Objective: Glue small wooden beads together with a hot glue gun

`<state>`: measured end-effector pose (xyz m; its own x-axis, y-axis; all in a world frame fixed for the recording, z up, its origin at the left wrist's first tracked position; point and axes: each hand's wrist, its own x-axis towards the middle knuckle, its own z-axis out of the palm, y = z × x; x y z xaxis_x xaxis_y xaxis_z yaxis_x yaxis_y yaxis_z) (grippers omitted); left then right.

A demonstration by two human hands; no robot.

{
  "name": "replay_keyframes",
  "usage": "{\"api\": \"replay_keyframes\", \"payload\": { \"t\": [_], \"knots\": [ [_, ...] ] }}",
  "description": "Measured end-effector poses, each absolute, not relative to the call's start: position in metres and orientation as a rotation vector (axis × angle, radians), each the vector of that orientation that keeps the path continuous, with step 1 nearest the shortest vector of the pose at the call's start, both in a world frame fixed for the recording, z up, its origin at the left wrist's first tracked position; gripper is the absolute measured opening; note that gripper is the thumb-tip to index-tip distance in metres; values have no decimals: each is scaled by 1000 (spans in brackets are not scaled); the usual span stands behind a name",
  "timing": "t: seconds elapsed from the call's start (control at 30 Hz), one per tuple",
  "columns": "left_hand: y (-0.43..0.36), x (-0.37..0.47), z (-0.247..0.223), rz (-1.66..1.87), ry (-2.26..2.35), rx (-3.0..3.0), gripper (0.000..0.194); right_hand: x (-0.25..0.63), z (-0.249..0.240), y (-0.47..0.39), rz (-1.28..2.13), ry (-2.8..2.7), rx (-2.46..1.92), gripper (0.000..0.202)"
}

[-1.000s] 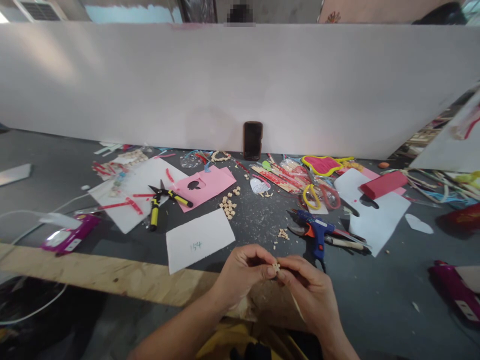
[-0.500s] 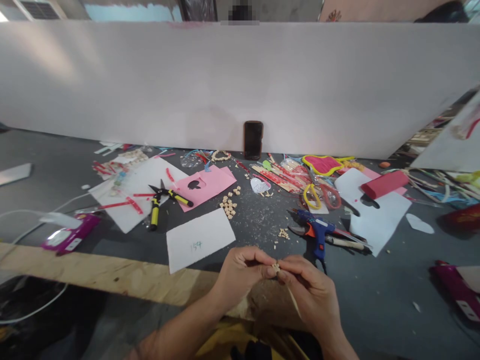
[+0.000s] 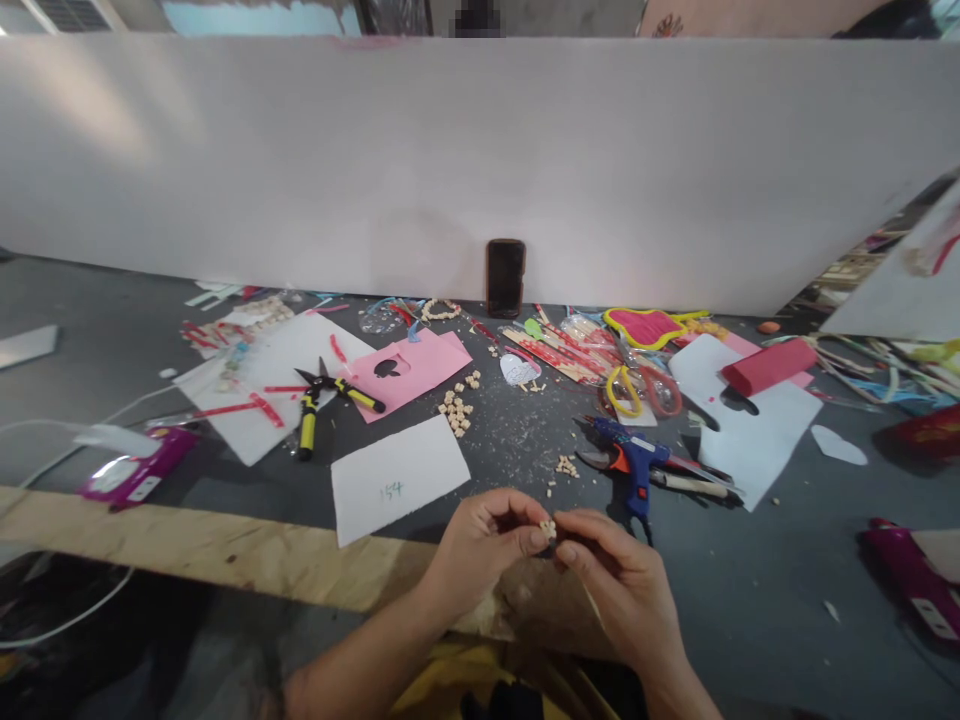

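Close to the table's front edge, a small pale wooden cluster (image 3: 548, 530) sits pinched between the thumb and forefinger of my left hand (image 3: 487, 540). My right hand (image 3: 619, 570) is curled close against its right side, thumb and forefinger near each other. Whether a tiny part lies between those right fingertips is hidden. Just beyond my hands lie small wooden pegs (image 3: 566, 466). A pile of similar wooden clusters (image 3: 456, 410) rests farther back, by a white card (image 3: 401, 482) with green handwriting.
To the right lie a blue glue gun (image 3: 637, 460), cutters (image 3: 596, 458) and scissors (image 3: 637, 392). Yellow-handled pliers (image 3: 322, 395) rest on paper at left, beside a pink card (image 3: 420, 365). A phone (image 3: 506, 278) leans on the white board (image 3: 300, 160). Purple devices (image 3: 142, 465) sit at the sides.
My right thumb and fingertips have drawn slightly away from the wooden cluster, so more of it shows. My left hand keeps its hold on it, turned a little.
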<state>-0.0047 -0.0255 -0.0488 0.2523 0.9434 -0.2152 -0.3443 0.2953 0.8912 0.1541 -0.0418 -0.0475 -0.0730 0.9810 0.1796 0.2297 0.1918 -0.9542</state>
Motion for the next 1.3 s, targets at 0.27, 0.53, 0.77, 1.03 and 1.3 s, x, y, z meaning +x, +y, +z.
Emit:
{"api": "replay_keyframes", "payload": {
  "t": [0.27, 0.53, 0.77, 1.03, 1.3],
  "knots": [
    [-29, -4, -42, 1056, 915, 891, 7, 150, -42, -42, 937, -1535, -1129, 7],
    [-29, -4, -46, 1049, 959, 989, 8, 152, -44, -42, 925, -1590, -1166, 9],
    [-30, 0, -50, 1054, 851, 889, 10, 156, -47, -43, 959, -1536, -1216, 17],
    [-30, -6, -44, 983, 835, 902, 10, 156, -44, -42, 991, -1606, -1126, 15],
    [-31, 0, -46, 1005, 798, 604, 19, 160, -50, -46, 832, -1705, -1164, 25]
  ]
}}
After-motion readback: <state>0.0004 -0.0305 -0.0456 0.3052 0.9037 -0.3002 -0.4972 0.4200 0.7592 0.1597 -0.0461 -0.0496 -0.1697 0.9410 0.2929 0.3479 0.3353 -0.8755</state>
